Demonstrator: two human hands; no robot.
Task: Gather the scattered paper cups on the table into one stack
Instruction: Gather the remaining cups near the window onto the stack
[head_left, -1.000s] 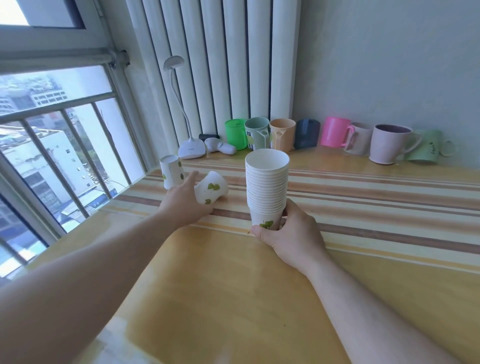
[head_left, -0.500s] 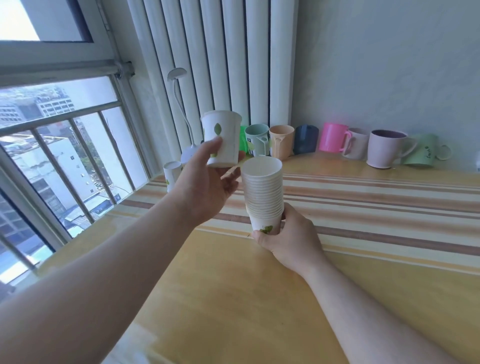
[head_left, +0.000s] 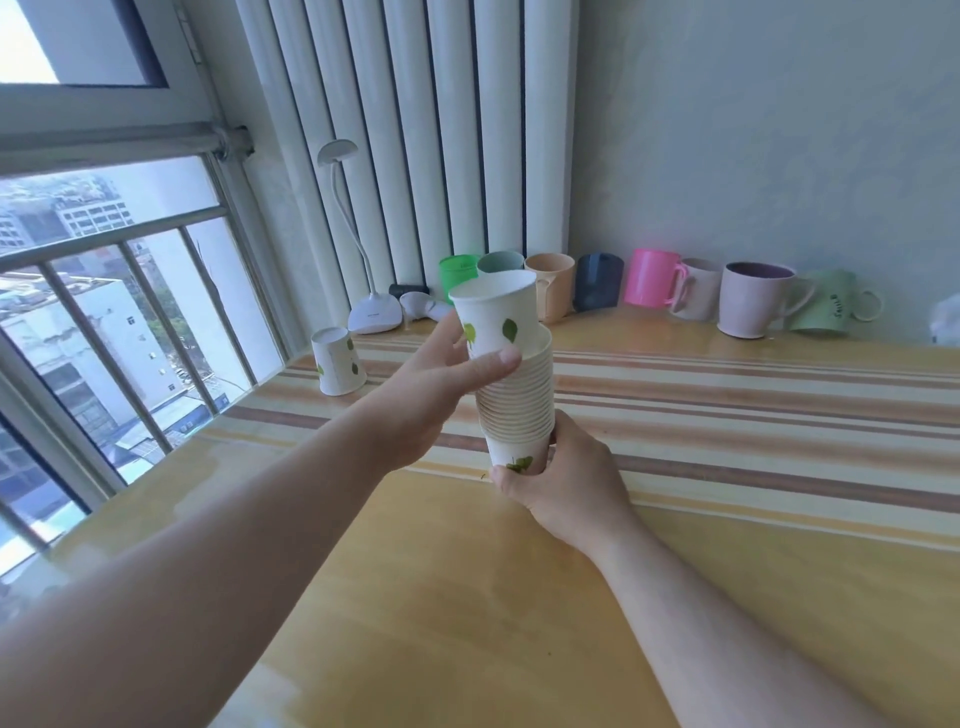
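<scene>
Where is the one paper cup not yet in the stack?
The upside-down paper cup stands at the table's far left, near the window, just in front of the white desk lamp.

lamp (head_left: 371, 312) white, upright by radiator (head_left: 415, 130) | mugs (head_left: 649, 286) lined along wall | striped cloth (head_left: 753, 415) across surface | window (head_left: 104, 286) left

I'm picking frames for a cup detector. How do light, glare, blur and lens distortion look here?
Head view: daylight from the window on the left; soft glare on the glossy wooden table; the white radiator pipes lean from wide-angle distortion; the leaf-printed paper cup in the left hand and the paper cup stack stay sharp; a white blur sits at the right edge.
</scene>
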